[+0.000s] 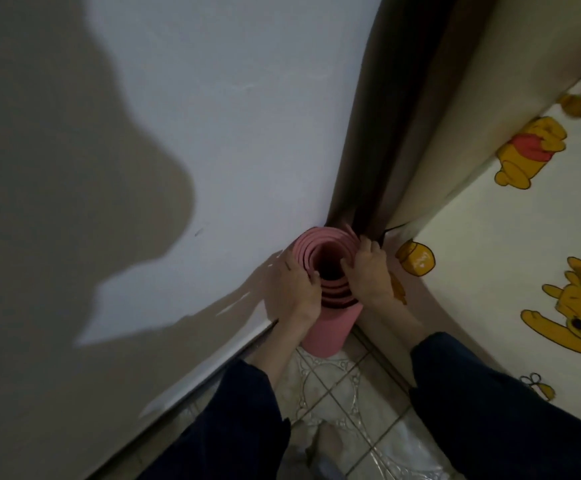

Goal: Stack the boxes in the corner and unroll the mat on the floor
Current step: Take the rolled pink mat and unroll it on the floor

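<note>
A pink mat (pixel 327 323) stands upright, rolled into loose coils. It sits between both hands, its open top end gripped at either side.

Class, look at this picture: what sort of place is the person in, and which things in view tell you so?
Probably a room in a home, likely a bedroom corner: a cartoon-bear bedsheet, a drawn curtain and a patterned tiled floor.

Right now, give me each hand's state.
Left hand: gripping the rolled pink mat.
Right hand: gripping the same mat's top edge.
</note>
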`<control>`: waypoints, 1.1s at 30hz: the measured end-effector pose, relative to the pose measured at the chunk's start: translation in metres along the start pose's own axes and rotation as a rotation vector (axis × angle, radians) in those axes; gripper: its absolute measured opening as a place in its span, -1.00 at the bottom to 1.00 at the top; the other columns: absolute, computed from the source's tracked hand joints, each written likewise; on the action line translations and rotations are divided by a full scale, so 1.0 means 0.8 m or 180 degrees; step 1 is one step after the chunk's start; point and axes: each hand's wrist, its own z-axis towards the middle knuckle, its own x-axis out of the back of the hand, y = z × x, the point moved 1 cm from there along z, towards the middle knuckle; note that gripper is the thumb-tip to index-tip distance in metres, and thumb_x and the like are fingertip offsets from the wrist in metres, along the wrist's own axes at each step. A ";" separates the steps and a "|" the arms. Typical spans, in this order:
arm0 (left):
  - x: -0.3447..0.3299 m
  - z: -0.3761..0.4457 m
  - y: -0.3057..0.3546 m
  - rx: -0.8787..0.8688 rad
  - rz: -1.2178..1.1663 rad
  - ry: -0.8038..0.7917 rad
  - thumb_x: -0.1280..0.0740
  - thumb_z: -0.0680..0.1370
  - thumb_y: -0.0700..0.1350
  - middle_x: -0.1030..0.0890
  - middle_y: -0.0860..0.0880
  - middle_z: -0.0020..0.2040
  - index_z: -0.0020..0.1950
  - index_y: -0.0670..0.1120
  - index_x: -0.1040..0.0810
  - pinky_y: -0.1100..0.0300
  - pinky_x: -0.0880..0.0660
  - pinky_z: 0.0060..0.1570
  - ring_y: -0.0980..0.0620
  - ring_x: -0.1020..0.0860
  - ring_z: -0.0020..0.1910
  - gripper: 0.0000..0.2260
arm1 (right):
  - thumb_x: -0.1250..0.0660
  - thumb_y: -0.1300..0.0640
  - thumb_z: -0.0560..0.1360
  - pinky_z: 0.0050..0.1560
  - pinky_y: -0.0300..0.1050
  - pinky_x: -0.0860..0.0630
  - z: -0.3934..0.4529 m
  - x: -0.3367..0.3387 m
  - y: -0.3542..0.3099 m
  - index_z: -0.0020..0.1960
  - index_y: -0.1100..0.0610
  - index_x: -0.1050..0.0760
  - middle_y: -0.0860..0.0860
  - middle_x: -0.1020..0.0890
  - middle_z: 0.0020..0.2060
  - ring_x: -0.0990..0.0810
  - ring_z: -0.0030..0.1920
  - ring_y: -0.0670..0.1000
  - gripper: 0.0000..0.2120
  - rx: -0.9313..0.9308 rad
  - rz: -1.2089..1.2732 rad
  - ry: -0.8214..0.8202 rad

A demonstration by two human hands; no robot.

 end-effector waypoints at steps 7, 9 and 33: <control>-0.016 -0.023 -0.015 -0.0169 -0.0061 -0.0412 -0.17 0.60 0.06 -0.24 -0.19 0.44 0.50 -0.06 -0.18 0.01 -0.34 0.33 -0.15 -0.32 0.40 -0.50 | -0.25 -0.04 0.53 0.32 0.09 -0.35 -0.030 -0.010 0.041 0.46 0.07 -0.22 0.20 -0.32 0.32 -0.30 0.35 0.21 -0.45 0.0061 -0.0047 -0.0132; -0.028 -0.029 -0.020 -0.0315 -0.0176 -0.0711 -0.14 0.61 0.06 -0.30 -0.18 0.40 0.49 -0.06 -0.19 -0.01 -0.41 0.31 -0.15 -0.38 0.35 -0.53 | -0.27 0.00 0.53 0.31 -0.03 -0.36 -0.036 -0.013 0.057 0.44 0.09 -0.27 0.17 -0.38 0.32 -0.38 0.33 0.17 -0.48 0.0327 0.0278 -0.0222; -0.030 -0.087 -0.023 -0.0449 -0.1309 -0.0118 -0.22 0.60 -0.16 -0.46 -0.07 0.36 0.43 -0.11 -0.33 0.01 -0.38 0.37 0.01 -0.42 0.34 -0.61 | -0.24 0.12 0.55 0.16 -0.25 -0.38 -0.090 -0.005 0.068 0.31 0.20 -0.42 0.13 -0.59 0.17 -0.54 0.19 0.04 -0.64 0.0556 0.1535 -0.0042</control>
